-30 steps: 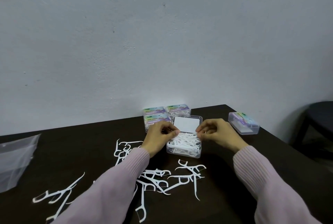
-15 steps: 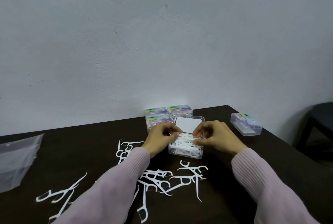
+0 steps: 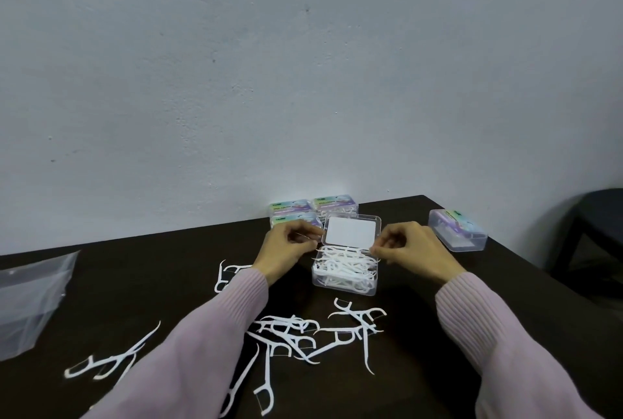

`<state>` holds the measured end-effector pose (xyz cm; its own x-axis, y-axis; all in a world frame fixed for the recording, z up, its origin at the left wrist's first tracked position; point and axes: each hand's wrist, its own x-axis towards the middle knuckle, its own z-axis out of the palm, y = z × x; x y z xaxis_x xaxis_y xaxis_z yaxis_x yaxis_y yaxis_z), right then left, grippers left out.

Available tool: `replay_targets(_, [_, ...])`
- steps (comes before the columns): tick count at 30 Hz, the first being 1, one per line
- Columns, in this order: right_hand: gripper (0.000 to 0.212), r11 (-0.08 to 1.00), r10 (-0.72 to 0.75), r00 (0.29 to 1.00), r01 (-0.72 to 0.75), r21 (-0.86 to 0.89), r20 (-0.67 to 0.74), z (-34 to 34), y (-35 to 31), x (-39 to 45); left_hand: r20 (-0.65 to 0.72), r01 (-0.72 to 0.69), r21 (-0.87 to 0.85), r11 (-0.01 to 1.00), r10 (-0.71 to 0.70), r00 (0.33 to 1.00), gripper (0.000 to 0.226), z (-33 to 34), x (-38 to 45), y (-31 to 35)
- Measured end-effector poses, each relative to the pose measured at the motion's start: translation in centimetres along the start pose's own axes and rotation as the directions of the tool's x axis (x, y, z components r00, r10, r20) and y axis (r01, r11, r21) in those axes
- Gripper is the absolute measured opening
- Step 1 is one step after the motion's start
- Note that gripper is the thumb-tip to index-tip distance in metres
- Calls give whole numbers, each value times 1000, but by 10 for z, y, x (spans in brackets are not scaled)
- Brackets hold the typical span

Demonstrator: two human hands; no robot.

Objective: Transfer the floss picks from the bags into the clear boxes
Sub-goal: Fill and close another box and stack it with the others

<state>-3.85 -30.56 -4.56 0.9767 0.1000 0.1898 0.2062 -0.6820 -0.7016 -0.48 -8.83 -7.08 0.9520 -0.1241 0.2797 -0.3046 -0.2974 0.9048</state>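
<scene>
At the frame's left edge an empty clear bag (image 3: 28, 297) lies on the dark surface (image 3: 141, 284). Loose floss picks (image 3: 303, 337) scatter low centre. The left hand (image 3: 290, 246), fingers curled, pinches the open box (image 3: 345, 267)'s lid corner; the right hand (image 3: 411, 250) pinches its opposite edge. Closed boxes (image 3: 313, 211) sit behind.

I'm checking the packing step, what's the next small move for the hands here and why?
Probably fold the lid down and shut the open box: it looks full of floss picks, and the left hand and right hand sit at the lid's sides.
</scene>
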Motion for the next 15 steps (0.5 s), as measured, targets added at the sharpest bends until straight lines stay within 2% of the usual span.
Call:
replay_targets(7, [13,985,116,991,-123,123,66,0,5,0,43,65,-86,994,-62,997,26,2,-2,1])
replay_targets(11, [9,987,111,989,-121,103,97,2,5,1,45,57,-124,991,-52,998,24,6,-2,0])
replay_targets(15, [19,984,148,984,-156,81,97,8,5,1,37,49,-125,991,-45,998,24,11,-3,-1])
